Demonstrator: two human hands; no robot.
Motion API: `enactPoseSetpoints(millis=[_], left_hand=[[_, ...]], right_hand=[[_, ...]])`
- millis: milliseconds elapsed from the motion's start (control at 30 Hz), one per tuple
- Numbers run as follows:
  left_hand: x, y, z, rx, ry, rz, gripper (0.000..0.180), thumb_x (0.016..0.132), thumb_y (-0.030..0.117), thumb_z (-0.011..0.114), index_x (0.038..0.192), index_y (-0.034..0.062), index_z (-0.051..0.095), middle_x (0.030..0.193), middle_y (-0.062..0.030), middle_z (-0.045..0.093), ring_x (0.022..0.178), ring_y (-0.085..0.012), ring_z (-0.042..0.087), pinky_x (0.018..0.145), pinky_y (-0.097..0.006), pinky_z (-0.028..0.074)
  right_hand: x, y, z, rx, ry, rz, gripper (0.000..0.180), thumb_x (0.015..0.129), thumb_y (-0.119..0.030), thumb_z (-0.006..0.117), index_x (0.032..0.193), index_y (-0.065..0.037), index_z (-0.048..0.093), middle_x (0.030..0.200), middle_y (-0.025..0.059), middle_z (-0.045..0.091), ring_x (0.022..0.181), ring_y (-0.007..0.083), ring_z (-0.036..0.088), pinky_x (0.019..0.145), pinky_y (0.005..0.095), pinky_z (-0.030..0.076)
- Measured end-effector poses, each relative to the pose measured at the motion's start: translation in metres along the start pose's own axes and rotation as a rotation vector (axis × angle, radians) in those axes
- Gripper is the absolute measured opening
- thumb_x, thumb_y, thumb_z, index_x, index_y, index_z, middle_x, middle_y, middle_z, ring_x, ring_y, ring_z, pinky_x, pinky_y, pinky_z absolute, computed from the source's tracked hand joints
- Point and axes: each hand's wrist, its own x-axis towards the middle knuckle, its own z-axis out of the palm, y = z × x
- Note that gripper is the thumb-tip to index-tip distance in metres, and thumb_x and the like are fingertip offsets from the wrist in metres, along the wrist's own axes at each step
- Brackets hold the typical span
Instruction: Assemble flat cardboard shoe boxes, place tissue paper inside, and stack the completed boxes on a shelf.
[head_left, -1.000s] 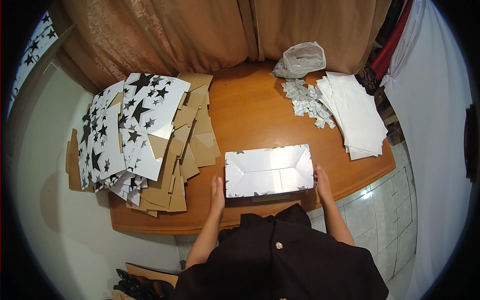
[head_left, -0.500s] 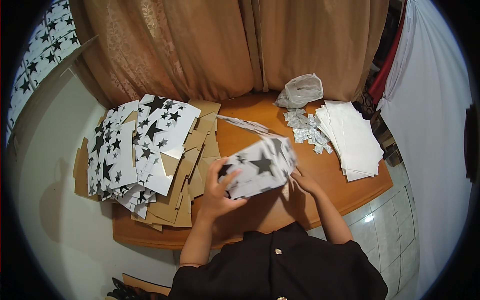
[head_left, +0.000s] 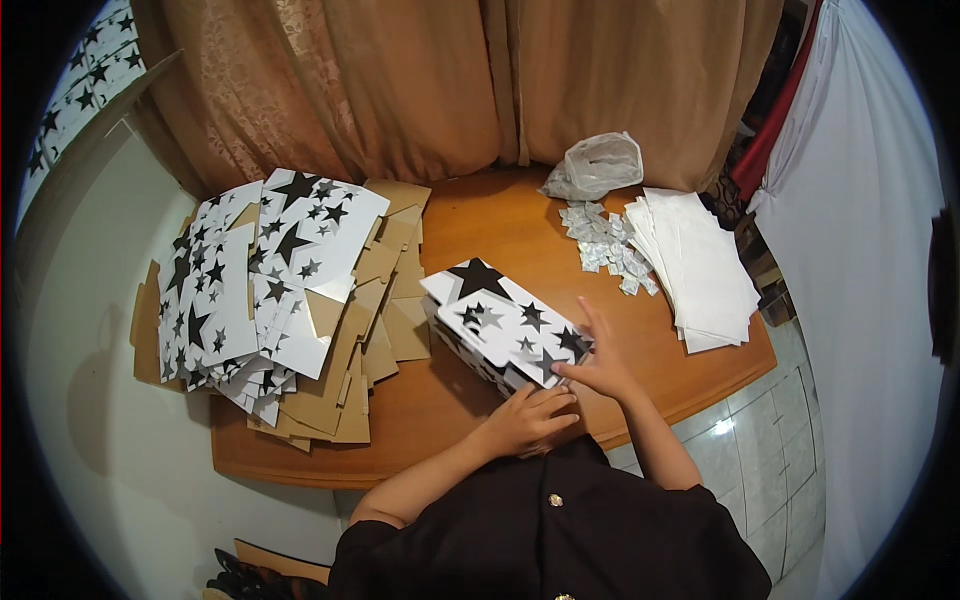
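Note:
A white cardboard box (head_left: 515,325) printed with black and grey stars sits slantwise at the middle of the table, its lid folded over the top. The lid stands slightly raised along the left side, leaving a narrow gap. My left hand (head_left: 530,420) is at the box's near end, fingers bent against it and pointing right. My right hand (head_left: 600,365) grips the right end, its thumb on the lid's near corner and its index finger stretched up past the far corner. The near end of the box is partly hidden by my hands.
On the left lie piled flat star-printed card blanks (head_left: 300,250) with brown cardboard (head_left: 350,385) undersides. Small clear packets (head_left: 605,240) are heaped at the back right, before an opened plastic bag (head_left: 600,165). Beside them is a stack of white sheets (head_left: 695,270).
The box has come down onto the table and turned, and its raised lid has folded over. My left hand has moved from its left side to the near end; my right hand now lies over the right end.

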Motion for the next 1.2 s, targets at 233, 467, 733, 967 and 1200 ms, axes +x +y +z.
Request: enactPoseSetpoints(millis=[233,467,733,967,1200], left_hand=[[-0.022,-0.017,-0.005,-0.180,0.019,-0.038,0.035,0.069,0.012,0.066,0.104,0.0075,0.061,0.109,-0.0088,0.057,0.104,-0.0227,0.056,0.082,-0.035,0.045],[-0.049,-0.042,-0.026,0.115,0.041,-0.188,0.032,0.070,0.014,0.068,0.102,0.0119,0.064,0.106,-0.0066,0.060,0.103,-0.0219,0.057,0.085,-0.041,0.043],[-0.068,-0.075,-0.043,0.118,-0.003,-0.477,0.059,0.063,0.051,0.073,0.109,0.0155,0.062,0.111,-0.0046,0.059,0.116,-0.0225,0.050,0.101,-0.059,0.022],[-0.068,-0.083,-0.016,0.234,-0.030,-0.467,0.037,0.071,0.040,0.071,0.096,0.0142,0.064,0.103,-0.0021,0.061,0.110,-0.0210,0.052,0.099,-0.058,0.025],[-0.071,-0.067,-0.011,0.098,-0.058,-0.366,0.026,0.073,0.036,0.067,0.076,0.0121,0.060,0.083,-0.0011,0.058,0.079,-0.0222,0.055,0.073,-0.037,0.045]], right_hand=[[-0.015,0.052,0.010,-0.101,-0.186,-0.101,0.068,0.066,-0.022,0.072,0.130,-0.013,0.049,0.137,0.0218,0.035,0.126,0.0368,0.036,0.104,0.0416,0.031],[-0.013,0.072,0.026,-0.175,0.122,-0.188,0.027,0.079,-0.010,0.060,0.105,-0.014,0.063,0.110,0.0065,0.063,0.112,0.0306,0.053,0.101,0.0485,0.031],[0.026,0.123,-0.037,0.550,0.466,0.179,0.028,0.095,-0.026,0.051,0.100,0.001,0.057,0.078,-0.0006,0.056,0.071,0.0073,0.049,0.069,0.0222,0.041],[0.012,0.122,-0.029,-0.190,0.872,0.217,0.041,0.080,-0.008,0.054,0.120,-0.001,0.049,0.117,0.0205,0.048,0.112,0.0302,0.045,0.095,0.0407,0.036],[-0.053,0.031,0.012,-0.368,0.114,-0.240,0.014,0.081,-0.011,0.057,0.094,-0.006,0.061,0.092,0.0099,0.060,0.094,0.0277,0.056,0.094,0.0425,0.036]])
